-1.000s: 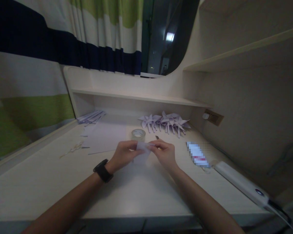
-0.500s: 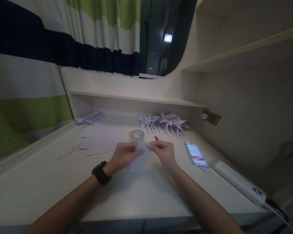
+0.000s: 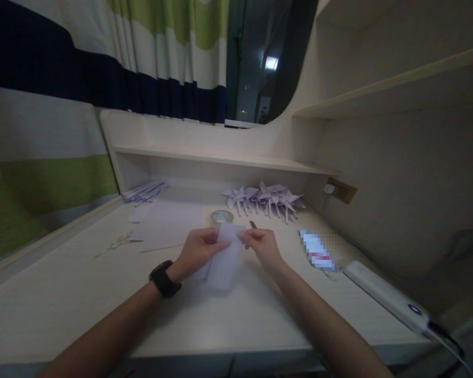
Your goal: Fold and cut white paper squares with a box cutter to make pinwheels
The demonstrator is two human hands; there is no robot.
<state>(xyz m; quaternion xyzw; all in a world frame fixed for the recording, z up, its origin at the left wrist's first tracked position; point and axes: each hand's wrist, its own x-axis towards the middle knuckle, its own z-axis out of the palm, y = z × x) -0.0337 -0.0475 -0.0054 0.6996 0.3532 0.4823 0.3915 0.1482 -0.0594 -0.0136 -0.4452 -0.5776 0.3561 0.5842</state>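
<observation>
Cream, faintly grained flat desk [image 3: 220,331]; long cream shelf [image 3: 220,155] behind; green, white and navy fabric curtain [image 3: 173,58] beside dark window [image 3: 254,89]. Left hand [image 3: 200,253] and right hand [image 3: 265,248] both pinch pale, thin paper sheet [image 3: 224,268] over desk, near round tape roll [image 3: 222,216] (pale lilac paper pinwheels [image 3: 274,195] clustered at back right).

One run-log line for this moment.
left hand: holds paper | right hand: pinches paper's upper corner | tape roll: beyond paper | pinwheels: rear right

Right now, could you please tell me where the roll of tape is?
In the head view, the roll of tape sits on the desk slightly left of centre, just beyond the held paper and nearer than the pinwheels.
</observation>
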